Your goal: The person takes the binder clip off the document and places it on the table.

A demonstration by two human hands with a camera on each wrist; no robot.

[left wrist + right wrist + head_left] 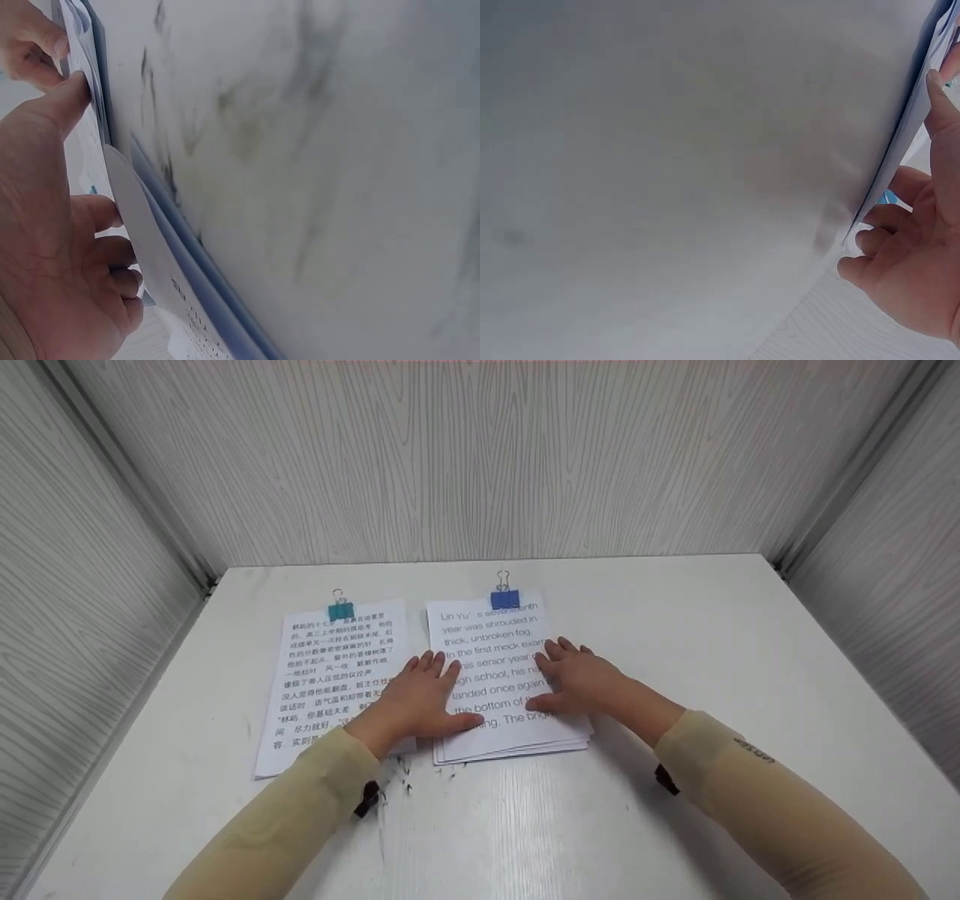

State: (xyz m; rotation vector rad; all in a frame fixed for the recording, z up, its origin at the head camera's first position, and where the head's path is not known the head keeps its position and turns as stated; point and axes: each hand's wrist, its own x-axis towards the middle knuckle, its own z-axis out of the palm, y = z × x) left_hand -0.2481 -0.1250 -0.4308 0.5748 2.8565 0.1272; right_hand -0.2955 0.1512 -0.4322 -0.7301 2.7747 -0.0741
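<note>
A stack of white sheets printed in English (491, 660) lies on the table, with a blue binder clip (505, 599) on its top edge. My left hand (420, 697) rests at the stack's left edge, its thumb lying on the top sheet. On the opposite side, my right hand (585, 679) touches the right edge with spread fingers, the thumb also on the page. In the left wrist view, the left thumb (71, 97) presses on the papers. Sheets at the stack's lower edge are slightly fanned out.
To the left lies another stack printed in Chinese characters (330, 660), held by a teal binder clip (340, 610); my left forearm covers its lower right corner. Dark smudges mark the white table (480, 825). Wood-grain panels (480, 457) stand at the back and both sides.
</note>
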